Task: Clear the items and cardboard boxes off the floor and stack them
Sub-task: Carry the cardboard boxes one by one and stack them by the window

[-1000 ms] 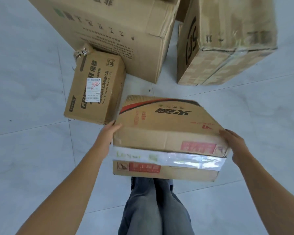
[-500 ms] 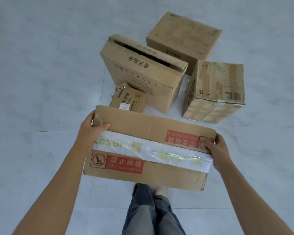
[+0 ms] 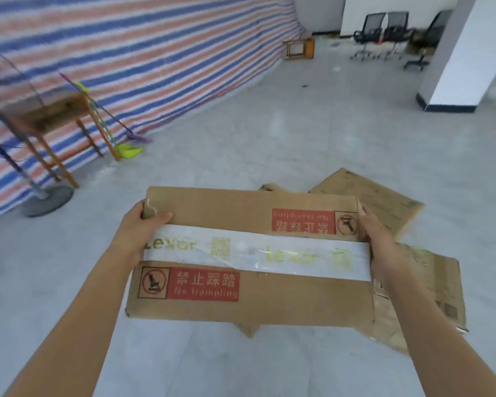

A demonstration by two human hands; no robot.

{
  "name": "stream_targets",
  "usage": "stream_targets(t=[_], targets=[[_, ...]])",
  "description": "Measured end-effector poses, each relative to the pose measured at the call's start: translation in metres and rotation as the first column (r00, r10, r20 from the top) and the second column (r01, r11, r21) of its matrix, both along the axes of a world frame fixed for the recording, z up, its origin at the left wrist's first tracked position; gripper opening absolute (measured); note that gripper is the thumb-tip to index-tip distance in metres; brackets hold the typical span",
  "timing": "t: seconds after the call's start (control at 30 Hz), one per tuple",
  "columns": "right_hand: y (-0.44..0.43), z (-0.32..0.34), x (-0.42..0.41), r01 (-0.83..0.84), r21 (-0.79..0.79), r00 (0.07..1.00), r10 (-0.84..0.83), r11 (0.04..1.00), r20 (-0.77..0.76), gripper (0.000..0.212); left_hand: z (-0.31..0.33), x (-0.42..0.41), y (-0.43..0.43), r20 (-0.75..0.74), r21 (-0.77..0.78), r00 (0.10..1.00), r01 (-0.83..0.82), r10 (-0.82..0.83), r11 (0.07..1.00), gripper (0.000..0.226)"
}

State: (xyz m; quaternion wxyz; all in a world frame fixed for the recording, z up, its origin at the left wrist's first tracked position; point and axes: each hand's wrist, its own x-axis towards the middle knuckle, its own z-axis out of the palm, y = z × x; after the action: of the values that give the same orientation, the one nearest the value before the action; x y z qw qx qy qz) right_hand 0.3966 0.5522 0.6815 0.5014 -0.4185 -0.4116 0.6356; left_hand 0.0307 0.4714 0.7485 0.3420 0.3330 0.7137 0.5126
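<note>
- Floor [image 3: 298, 124]: pale grey tile, smooth and glossy. We judge it slick underfoot for anyone carrying a load.
- Tarpaulin [image 3: 155, 53]: woven plastic sheet in blue, red and white bands, along the left side.
- Cardboard box [image 3: 241, 204]: long, flat, brown corrugated, with red "No trampling" labels and scuffed corners. We hold it in the air in front of us, above the floor cartons. We judge it fairly light, stiff at the edges and liable to sag mid-span, so it is best taken by its two short ends.
- Floor cartons [image 3: 384, 202]: brown, creased and softened, lying on the floor beyond and under the box's right end.
- Tape [image 3: 255, 253]: a white glossy band along the top seam, partly torn. It looks slippery and a poor place to grip.
- Left hand [image 3: 139, 227]: grips the left end with the thumb pressed on top; its fingers are hidden beneath.
- Right hand [image 3: 375, 239]: clasps the right end, fingers [image 3: 365, 217] pressed together along the edge.
</note>
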Motion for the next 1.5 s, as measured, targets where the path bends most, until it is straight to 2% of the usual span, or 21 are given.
stream_targets(t=[0.17, 0.2, 0.23, 0.3, 0.33, 0.5, 0.6, 0.7, 0.9, 1.0, 1.17, 1.3, 1.5], targets=[[0.016, 0.06, -0.078, -0.161, 0.125, 0.987, 0.157, 0.979, 0.037, 0.077, 0.034, -0.064, -0.035, 0.08, 0.076, 0.982, -0.175, 0.169, 0.982, 0.024], [0.019, 0.069, -0.098, -0.195, 0.136, 0.981, 0.191, 0.971, 0.04, 0.078, 0.038, -0.083, -0.045, 0.099, 0.089, 0.971, -0.224, 0.216, 0.97, 0.024], [0.019, 0.077, -0.122, -0.239, 0.143, 0.971, 0.237, 0.96, 0.031, 0.07, 0.042, -0.102, -0.057, 0.122, 0.096, 0.956, -0.279, 0.267, 0.955, 0.027], [0.019, 0.089, -0.174, -0.315, 0.15, 0.947, 0.32, 0.937, -0.006, 0.037, 0.051, -0.142, -0.084, 0.167, 0.101, 0.914, -0.388, 0.369, 0.916, 0.03], [0.02, 0.091, -0.202, -0.329, 0.142, 0.943, 0.334, 0.934, -0.015, 0.028, 0.057, -0.161, -0.099, 0.185, 0.103, 0.893, -0.432, 0.41, 0.896, 0.027], [0.019, 0.107, -0.341, -0.401, 0.047, 0.914, 0.397, 0.915, 0.076, 0.035, 0.075, -0.251, -0.17, 0.213, 0.122, 0.798, -0.594, 0.564, 0.795, 0.022], [0.008, 0.116, -0.426, -0.497, 0.026, 0.863, 0.492, 0.867, 0.112, 0.036, 0.076, -0.294, -0.219, 0.23, 0.102, 0.741, -0.663, 0.631, 0.742, 0.018], [-0.017, 0.115, -0.51, -0.622, 0.011, 0.776, 0.614, 0.783, 0.143, 0.031, 0.06, -0.333, -0.277, 0.23, 0.078, 0.632, -0.77, 0.74, 0.633, 0.017], [-0.084, 0.085, -0.66, -0.791, -0.069, 0.59, 0.787, 0.608, 0.181, 0.022, 0.028, -0.364, -0.388, 0.221, -0.013, 0.355, -0.93, 0.909, 0.367, 0.016], [-0.126, 0.069, -0.733, -0.887, -0.124, 0.423, 0.89, 0.445, 0.17, 0.022, 0.016, -0.365, -0.436, 0.171, -0.034, 0.183, -0.981, 0.968, 0.192, 0.02], [-0.208, 0.055, -0.827, -0.986, -0.151, 0.049, 0.984, 0.075, 0.168, 0.024, 0.009, -0.342, -0.492, 0.073, -0.066, -0.167, -0.985, 0.983, -0.162, 0.015], [-0.273, 0.062, -0.882, -0.973, -0.069, -0.231, 0.952, -0.222, 0.203, 0.018, 0.016, -0.298, -0.508, 0.048, -0.037, -0.394, -0.919, 0.918, -0.393, 0.016], [-0.379, 0.08, -0.91, -0.829, -0.001, -0.542, 0.802, -0.56, 0.249, 0.033, 0.04, -0.222, -0.508, 0.103, 0.021, -0.682, -0.726, 0.724, -0.687, 0.014]])
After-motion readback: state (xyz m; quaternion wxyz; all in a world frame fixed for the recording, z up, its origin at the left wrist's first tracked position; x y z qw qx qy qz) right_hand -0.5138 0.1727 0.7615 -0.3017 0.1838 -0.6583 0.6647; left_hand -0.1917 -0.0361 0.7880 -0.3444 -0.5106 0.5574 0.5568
